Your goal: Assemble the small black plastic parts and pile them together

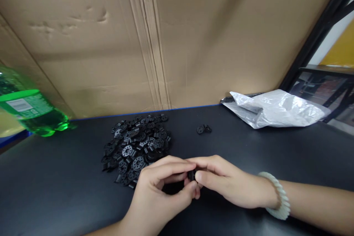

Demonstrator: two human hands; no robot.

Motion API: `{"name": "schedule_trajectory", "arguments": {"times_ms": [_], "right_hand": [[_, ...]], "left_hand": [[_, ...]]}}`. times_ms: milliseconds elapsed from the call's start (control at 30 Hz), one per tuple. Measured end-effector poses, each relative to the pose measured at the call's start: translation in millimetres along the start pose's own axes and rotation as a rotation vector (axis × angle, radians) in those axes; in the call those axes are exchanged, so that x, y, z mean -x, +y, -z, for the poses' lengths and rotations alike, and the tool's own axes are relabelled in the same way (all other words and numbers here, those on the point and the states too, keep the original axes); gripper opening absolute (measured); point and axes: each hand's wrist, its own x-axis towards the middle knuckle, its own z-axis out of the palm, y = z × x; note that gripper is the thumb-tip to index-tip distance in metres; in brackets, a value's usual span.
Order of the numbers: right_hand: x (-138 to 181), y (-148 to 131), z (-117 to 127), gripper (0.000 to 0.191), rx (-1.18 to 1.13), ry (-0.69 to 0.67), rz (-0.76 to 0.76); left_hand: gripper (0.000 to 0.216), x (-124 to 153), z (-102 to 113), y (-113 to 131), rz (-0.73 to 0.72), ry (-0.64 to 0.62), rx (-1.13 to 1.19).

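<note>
My left hand [160, 188] and my right hand [224, 182] meet above the black table [55, 184], fingertips pinched together on a small black plastic part [191, 175] that is mostly hidden between them. A pale beaded bracelet [279, 195] circles my right wrist. Just beyond my left hand lies a pile of several black round perforated plastic parts [135, 147]. Two or three of the same parts [204, 129] lie apart from the pile, farther back near the table's middle.
A green plastic bottle [30, 112] lies at the far left. A crumpled clear plastic bag [273, 108] rests at the back right. A cardboard sheet [166, 37] forms a wall behind the table. A black metal frame [318, 33] stands at the right.
</note>
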Motion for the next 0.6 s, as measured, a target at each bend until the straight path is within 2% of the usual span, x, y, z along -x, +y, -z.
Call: {"name": "schedule_trajectory", "arguments": {"times_ms": [167, 300, 367, 467, 600], "right_hand": [[-2, 10, 0, 0.032, -0.269, 0.031, -0.043], [-5, 12, 17, 0.04, -0.471, -0.06, -0.08], [-6, 8, 29, 0.043, -0.435, -0.13, -0.113], [-4, 1, 39, 0.042, -0.345, -0.185, -0.137], [-1, -5, 28, 0.033, -0.33, -0.063, -0.158]], "left_hand": [[0.032, -1, 2, 1, 0.042, 0.063, 0.077], [0.026, -1, 7, 2, 0.037, 0.139, 0.001], [0.022, 0, 9, 3, 0.015, 0.142, -0.041], [0.022, 3, 12, 1, -0.035, 0.08, -0.113], [0.029, 6, 13, -3, -0.196, -0.005, -0.306]]}}
